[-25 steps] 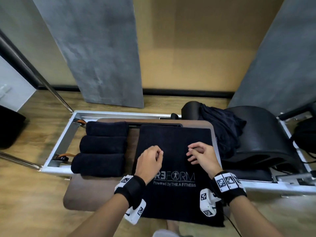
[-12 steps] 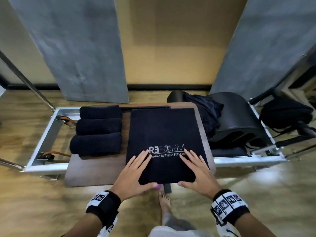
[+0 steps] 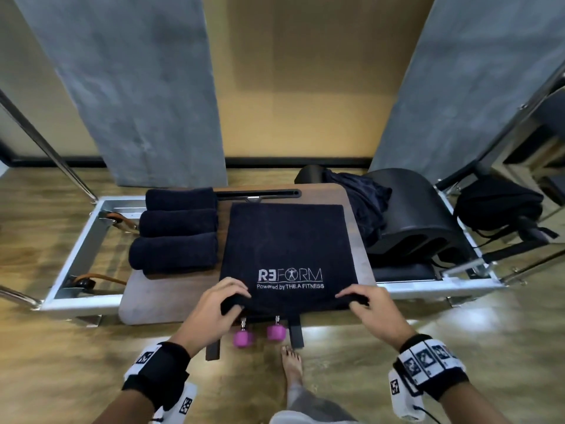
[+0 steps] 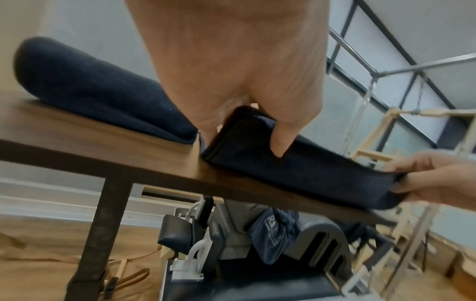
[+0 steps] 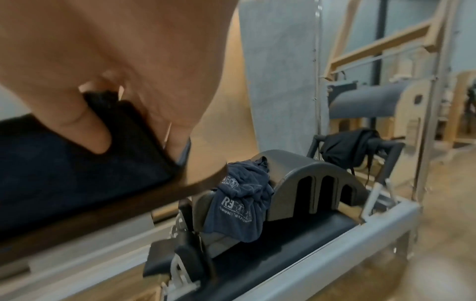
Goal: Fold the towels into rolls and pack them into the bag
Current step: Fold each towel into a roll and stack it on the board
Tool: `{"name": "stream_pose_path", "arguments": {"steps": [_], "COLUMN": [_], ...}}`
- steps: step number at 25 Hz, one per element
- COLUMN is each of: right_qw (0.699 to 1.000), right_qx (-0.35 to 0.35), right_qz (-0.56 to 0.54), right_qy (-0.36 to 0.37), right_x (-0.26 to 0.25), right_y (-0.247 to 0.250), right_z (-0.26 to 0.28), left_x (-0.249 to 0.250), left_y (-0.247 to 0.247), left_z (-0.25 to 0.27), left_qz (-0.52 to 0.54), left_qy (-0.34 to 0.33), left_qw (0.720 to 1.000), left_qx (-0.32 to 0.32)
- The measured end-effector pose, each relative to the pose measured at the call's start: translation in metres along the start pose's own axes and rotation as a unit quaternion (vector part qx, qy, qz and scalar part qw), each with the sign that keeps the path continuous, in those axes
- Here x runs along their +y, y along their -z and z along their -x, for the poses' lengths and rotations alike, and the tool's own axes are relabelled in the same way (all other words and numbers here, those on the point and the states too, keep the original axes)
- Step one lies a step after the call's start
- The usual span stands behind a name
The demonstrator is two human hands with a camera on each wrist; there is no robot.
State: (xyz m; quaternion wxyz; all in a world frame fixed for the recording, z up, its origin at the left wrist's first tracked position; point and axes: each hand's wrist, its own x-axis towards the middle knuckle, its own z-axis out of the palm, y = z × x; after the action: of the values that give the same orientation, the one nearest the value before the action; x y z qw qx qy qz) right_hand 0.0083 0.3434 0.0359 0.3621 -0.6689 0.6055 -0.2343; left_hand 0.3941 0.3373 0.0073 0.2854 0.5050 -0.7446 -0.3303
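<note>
A dark navy towel [image 3: 287, 246] with a white REFORM logo lies folded flat on the brown wooden table [image 3: 159, 301]. Its near edge is turned up into a small roll [image 4: 296, 169]. My left hand [image 3: 220, 304] grips the roll's left end, fingers on top and thumb in front. My right hand [image 3: 367, 304] grips the right end [image 5: 123, 146] the same way. Three rolled navy towels [image 3: 177, 231] lie side by side left of the flat one. A black bag [image 3: 498, 206] hangs on the equipment frame at far right.
A crumpled navy towel [image 3: 363, 206] is draped beside a black arc barrel [image 3: 419, 215] on the metal reformer frame [image 3: 76, 249]. Two pink weights [image 3: 260, 335] hang below the table's front edge. A bare foot [image 3: 292, 365] stands on the wooden floor.
Both hands slid from the towel's middle to its near edge, lay flat there, and now curl round that edge, turning it up into the start of a roll.
</note>
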Motion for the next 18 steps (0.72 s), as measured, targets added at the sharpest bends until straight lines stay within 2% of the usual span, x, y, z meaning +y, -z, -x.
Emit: {"name": "stream_pose_path", "arguments": {"steps": [2,5,8,10,12,15,18], "right_qw": [0.997,0.975,0.949,0.941,0.939,0.941,0.957], "right_qx": [0.024,0.073,0.105,0.117,0.117,0.120,0.164], "right_qz": [-0.074,-0.207,-0.293,-0.312,-0.311,-0.283,-0.173], "right_qy": [-0.016,-0.044,-0.056,-0.065,-0.084,-0.141,-0.166], "right_x": [-0.003,-0.008,-0.014,-0.013,-0.005,0.009,0.019], "right_y": [0.017,0.039,0.054,0.062,0.065,0.062,0.060], "right_z": [-0.016,-0.053,-0.097,-0.130,-0.164,-0.206,-0.230], "left_x": [0.009,0.020,0.027,0.029,0.024,0.011,0.002], "left_y": [0.010,0.026,0.036,0.039,0.038,0.030,0.021], "left_z": [-0.013,-0.049,-0.098,-0.137,-0.175,-0.216,-0.239], "left_qz": [0.035,0.068,0.059,0.043,0.031,0.008,-0.018], "left_qy": [0.025,0.049,0.068,0.092,0.136,0.216,0.280], "left_qw": [0.997,0.984,0.972,0.965,0.958,0.949,0.940], "left_qx": [0.068,0.158,0.215,0.241,0.251,0.231,0.193]}}
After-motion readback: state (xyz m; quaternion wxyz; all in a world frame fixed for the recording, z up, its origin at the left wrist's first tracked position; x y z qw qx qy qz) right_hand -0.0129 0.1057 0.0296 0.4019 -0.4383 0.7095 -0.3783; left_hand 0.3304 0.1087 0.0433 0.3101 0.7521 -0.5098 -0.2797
